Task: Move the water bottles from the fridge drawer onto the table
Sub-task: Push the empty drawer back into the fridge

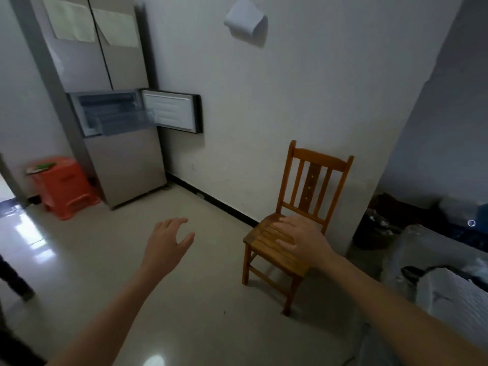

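Our left hand (pixel 169 240) and right hand (pixel 301 237) empty, fingers loose; fridge drawer (pixel 118 122) far, we may bump open door (pixel 171 113)

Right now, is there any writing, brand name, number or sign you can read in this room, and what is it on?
No text can be read in this view.
Pale sheets on the fridge doors: any print is too blurred to read.
White paper on the wall: no print shows.
Pale bag at the right: it bears a dark mark, too blurred to read.
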### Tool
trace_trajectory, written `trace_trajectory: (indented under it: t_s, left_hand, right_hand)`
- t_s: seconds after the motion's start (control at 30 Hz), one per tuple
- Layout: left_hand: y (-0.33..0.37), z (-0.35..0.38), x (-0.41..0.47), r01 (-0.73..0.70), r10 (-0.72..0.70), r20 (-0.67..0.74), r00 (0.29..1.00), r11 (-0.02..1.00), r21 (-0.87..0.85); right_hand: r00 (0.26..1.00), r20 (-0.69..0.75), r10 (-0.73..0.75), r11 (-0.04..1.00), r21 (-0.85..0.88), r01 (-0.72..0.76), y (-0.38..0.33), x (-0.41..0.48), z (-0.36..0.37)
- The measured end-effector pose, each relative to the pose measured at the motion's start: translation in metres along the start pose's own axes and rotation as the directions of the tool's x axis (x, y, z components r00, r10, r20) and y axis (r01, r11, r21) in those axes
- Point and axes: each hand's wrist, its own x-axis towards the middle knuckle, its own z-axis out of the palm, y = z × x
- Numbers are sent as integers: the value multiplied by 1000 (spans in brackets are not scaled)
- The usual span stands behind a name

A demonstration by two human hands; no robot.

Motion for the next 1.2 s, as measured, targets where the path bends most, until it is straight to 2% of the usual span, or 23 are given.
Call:
trace_trajectory:
  t_s: [0.13,0.27,0.47,0.63,0.73,1.07,1.2]
  left_hand:
    - [-5,11,22,14,-12,-46,999,999,30]
    - [-8,33,60,34,-30,-94,995,998,48]
    - [-5,67,138,94,-91,-152,984,995,12]
    - [6,91,184,129,-127,-168,978,992,4]
    - [11,102,202,159,-156,-192,969,987,-3]
    - [25,140,275,282,-248,-340,907,958,55]
    - [28,151,293,349,-294,-377,878,934,84]
  right_hand:
    - [999,10,-36,999,26,36,25,34,21]
    - [993,41,-111,994,-17,112,59,81,34]
    - [983,51,-175,984,-14,176,118,162,49]
    - [981,-71,-181,982,-62,177,160,209,60]
    - [974,-94,-205,976,-98,196,182,236,69]
    - [884,-119,-451,892,-22,452,256,348,109]
    - [860,-107,-499,863,35,505,267,393,126]
